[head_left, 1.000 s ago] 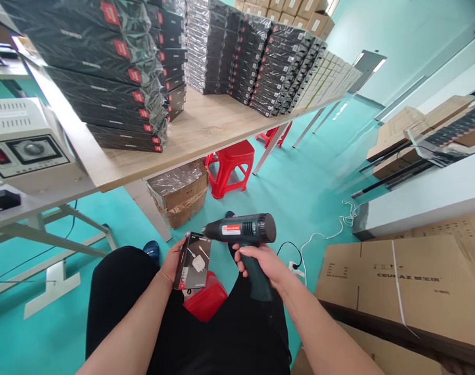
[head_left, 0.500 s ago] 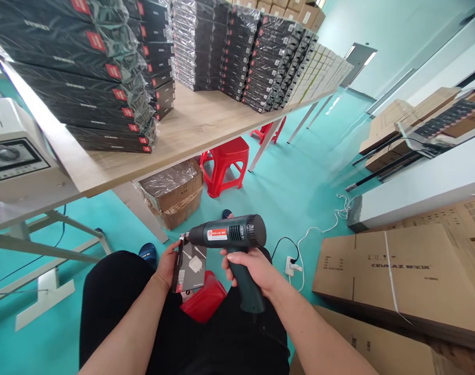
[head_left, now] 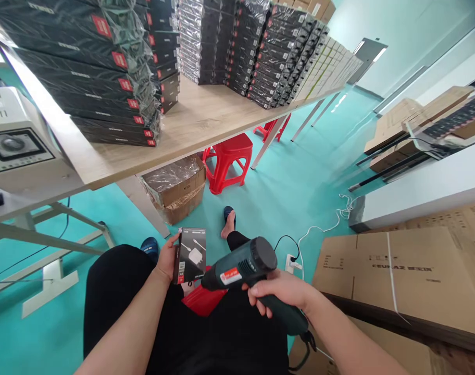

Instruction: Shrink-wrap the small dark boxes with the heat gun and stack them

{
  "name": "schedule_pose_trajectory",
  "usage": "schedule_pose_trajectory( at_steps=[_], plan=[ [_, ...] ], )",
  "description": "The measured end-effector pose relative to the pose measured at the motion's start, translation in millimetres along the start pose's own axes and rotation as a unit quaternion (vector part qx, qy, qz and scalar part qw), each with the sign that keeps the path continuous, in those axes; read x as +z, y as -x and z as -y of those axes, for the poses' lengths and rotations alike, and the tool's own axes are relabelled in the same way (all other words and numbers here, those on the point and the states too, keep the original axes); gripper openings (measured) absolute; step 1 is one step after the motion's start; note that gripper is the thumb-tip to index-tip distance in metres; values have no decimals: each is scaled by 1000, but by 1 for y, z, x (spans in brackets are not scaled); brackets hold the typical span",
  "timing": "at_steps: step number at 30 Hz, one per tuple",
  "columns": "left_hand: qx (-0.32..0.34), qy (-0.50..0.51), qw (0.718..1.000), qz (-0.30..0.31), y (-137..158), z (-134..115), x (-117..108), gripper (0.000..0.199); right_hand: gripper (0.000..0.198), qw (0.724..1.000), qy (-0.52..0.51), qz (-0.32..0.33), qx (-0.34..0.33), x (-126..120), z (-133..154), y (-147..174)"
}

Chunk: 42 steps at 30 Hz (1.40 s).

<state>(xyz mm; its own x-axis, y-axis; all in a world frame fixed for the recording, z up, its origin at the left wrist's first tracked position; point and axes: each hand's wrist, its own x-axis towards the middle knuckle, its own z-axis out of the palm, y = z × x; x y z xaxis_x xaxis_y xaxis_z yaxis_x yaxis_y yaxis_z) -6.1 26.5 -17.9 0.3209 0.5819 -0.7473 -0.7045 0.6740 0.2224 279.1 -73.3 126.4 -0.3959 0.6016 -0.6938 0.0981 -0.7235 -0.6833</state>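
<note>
A small black charger box (head_left: 192,255), printed with a white plug and cables, is held upright by its left edge in my left hand (head_left: 169,259). Around the handle of a dark green heat gun (head_left: 241,264) my right hand (head_left: 278,289) is wrapped. The gun's nozzle points left and rests close to the lower right corner of the box; whether they touch I cannot tell. Below both, a red plastic stool (head_left: 204,301) shows between my legs, partly hidden.
Film-wrapped black boxes (head_left: 104,96) stand in tall stacks on the wooden table (head_left: 198,112). A beige machine (head_left: 19,140) is at left. Red stool (head_left: 227,159) and open carton (head_left: 178,190) sit beneath. Large cartons (head_left: 397,271) and a power strip (head_left: 291,264) lie at right.
The heat gun has swung down and right, its nozzle going from the box's top to its lower right corner. The box stays in my left hand, its front now more fully visible.
</note>
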Motion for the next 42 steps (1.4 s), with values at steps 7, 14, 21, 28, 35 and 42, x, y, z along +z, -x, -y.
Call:
schedule_pose_trajectory(
  at_steps=[7,14,21,28,35,42],
  plan=[
    [64,56,996,-41,-20,1,-10,23,27,975,-154,-121,-101,5,-19,-1],
    [69,89,989,-96,-30,-2,-22,24,25,976,-148,-74,-141,49,-24,-25],
    [66,131,987,-63,-24,-5,-21,26,28,977,-136,-118,-116,27,-23,-20],
    [88,35,994,-59,-29,-4,-20,28,30,967,-231,-67,-88,-8,-40,3],
    [-10,-75,995,-59,-23,3,-13,30,25,964,-195,-129,-129,-9,-4,-21],
    [52,-29,997,-53,-14,-8,-27,31,28,999,4,4,-46,-23,5,1]
  ],
)
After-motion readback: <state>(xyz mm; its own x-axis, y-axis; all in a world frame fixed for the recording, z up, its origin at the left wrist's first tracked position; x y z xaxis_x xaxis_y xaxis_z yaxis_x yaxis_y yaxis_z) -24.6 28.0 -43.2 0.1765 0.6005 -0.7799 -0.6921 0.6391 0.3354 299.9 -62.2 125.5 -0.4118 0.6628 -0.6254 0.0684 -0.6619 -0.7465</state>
